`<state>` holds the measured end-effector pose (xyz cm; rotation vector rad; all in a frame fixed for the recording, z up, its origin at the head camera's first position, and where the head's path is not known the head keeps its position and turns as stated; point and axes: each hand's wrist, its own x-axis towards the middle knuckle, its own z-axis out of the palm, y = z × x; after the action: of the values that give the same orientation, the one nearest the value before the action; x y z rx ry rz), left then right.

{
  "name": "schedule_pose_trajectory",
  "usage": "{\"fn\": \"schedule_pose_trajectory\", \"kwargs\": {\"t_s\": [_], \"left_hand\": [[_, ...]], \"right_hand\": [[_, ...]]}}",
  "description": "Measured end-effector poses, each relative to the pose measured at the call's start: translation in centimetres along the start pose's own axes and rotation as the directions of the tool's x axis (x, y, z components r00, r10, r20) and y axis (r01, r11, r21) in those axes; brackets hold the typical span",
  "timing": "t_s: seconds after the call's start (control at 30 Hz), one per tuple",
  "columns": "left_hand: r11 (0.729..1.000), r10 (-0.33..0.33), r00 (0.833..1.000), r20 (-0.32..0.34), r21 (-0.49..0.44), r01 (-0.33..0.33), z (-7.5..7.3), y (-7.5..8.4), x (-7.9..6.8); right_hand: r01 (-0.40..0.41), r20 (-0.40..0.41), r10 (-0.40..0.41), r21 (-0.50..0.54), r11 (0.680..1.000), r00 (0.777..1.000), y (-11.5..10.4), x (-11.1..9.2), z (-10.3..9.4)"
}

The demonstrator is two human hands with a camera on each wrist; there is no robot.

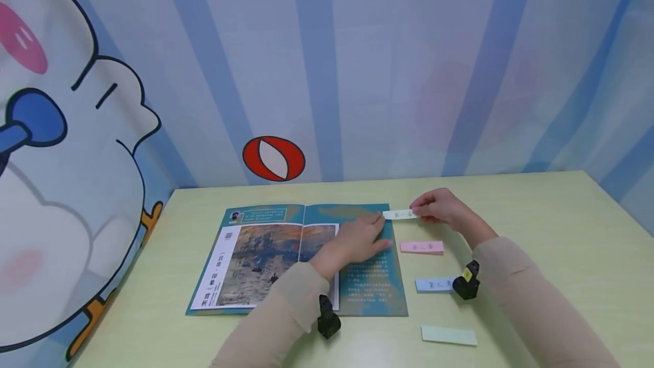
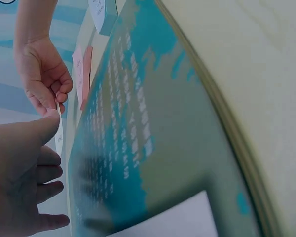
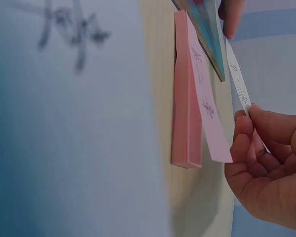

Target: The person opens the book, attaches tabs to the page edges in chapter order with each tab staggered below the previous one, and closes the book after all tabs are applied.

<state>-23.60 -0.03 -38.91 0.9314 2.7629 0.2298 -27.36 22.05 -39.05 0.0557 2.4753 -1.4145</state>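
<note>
My right hand [image 1: 438,209] pinches the right end of a white sticky note strip [image 1: 399,214] with handwriting on it, between thumb and fingers. The strip's left end meets the right edge of an open magazine [image 1: 370,300], near its top corner. On the magazine's right page rests my left hand [image 1: 352,243], its fingers stretched out and fingertips right at the strip's left end. In the right wrist view the strip [image 3: 238,81] runs from the right hand [image 3: 271,163] toward the left fingertips [image 3: 232,19].
Below the white strip lie a pink sticky note pad [image 1: 421,247], its top sheet lifting, a blue pad [image 1: 433,285] partly behind the right wrist, and a pale green pad [image 1: 448,335]. The pale table [image 1: 562,231] meets a striped curtain [image 1: 388,101] at the back.
</note>
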Motion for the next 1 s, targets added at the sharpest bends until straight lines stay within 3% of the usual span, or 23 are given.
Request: {"fn": "schedule_pose_trajectory", "kwargs": {"t_s": [0.4,0.73,0.87,1.0], "left_hand": [[0.999,0.033,0.999,0.028,-0.005,-0.033,0.7,-0.6,1.1],[1.000,0.013,0.998,0.065,0.004,-0.014,1.0,-0.2,1.5],[0.999,-0.010,0.999,0.053,0.043,0.008,1.2,0.1,1.8],[0.985,-0.046,0.998,0.034,0.166,0.040,1.6,0.7,2.1]], "right_hand": [[-0.040,-0.003,0.040,0.004,0.999,0.999,0.3,0.3,0.3],[-0.054,0.003,0.054,-0.001,0.999,0.999,0.1,0.4,0.6],[-0.047,0.004,0.047,-0.008,0.999,0.999,0.1,0.4,0.6],[-0.047,0.008,0.047,-0.008,0.999,0.999,0.3,0.6,0.4]]}}
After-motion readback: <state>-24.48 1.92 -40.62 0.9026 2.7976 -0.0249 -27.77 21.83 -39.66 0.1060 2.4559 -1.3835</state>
